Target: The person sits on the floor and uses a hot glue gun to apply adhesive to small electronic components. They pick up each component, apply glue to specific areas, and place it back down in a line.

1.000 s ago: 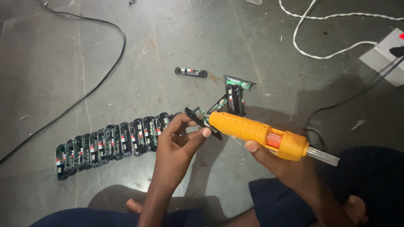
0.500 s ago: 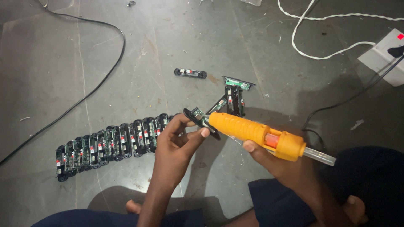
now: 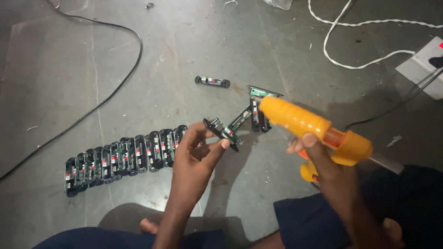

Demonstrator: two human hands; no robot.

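Left hand (image 3: 196, 150) pinches a small black plastic module with a green circuit board (image 3: 222, 132) between thumb and fingertips, above the scuffed grey floor (image 3: 194, 50). Right hand (image 3: 318, 154) grips a ribbed orange glue gun (image 3: 314, 127), nozzle just beside the module. Matching modules (image 3: 122, 157) lie in a tight row nearby.

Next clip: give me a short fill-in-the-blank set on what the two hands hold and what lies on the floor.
1. The right hand grips a glue gun whose body is ____ in colour.
2. The left hand pinches a small black holder with a green circuit board between thumb and ____.
3. The row of finished holders lies on the floor to the ____ of the left hand.
4. The white cord runs across the picture's upper ____ corner.

Missing words: orange; fingers; left; right
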